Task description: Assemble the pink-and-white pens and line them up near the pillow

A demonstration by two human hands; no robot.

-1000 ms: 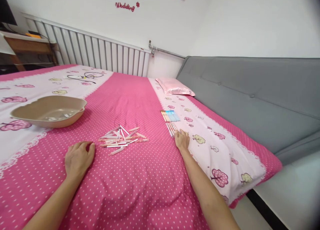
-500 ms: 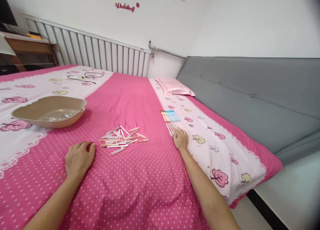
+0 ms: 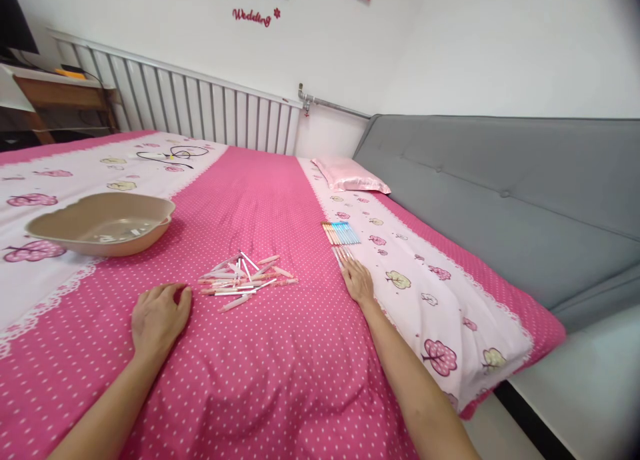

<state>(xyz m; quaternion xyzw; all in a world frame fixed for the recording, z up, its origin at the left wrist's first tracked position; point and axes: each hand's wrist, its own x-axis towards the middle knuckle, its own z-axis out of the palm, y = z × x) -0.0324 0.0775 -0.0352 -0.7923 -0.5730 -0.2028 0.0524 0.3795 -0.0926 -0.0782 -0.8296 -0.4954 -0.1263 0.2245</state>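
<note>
My right hand (image 3: 358,281) lies palm down at the near end of a short row of pink and white pens (image 3: 342,253). Its fingers are stretched out over them, hiding part of the row. Just beyond, a second row of orange-to-blue pens (image 3: 341,233) lies side by side. In the middle of the bed is a loose, criss-crossed pile of pink and white pens (image 3: 245,278). My left hand (image 3: 159,315) rests on the pink dotted bedspread (image 3: 260,373), left of the pile and apart from it, thumb out and nothing held.
A beige plastic basin (image 3: 103,227) with small pale pieces inside stands at the left. Behind it lies a black cable (image 3: 175,155). A pink pillow (image 3: 350,175) sits at the back, near the grey padded headboard (image 3: 500,180). A white radiator (image 3: 190,97) lines the wall.
My right hand has shifted slightly left along the near end of the short row of pens, with its fingers flatter. The left hand and the pile stay as they were.
</note>
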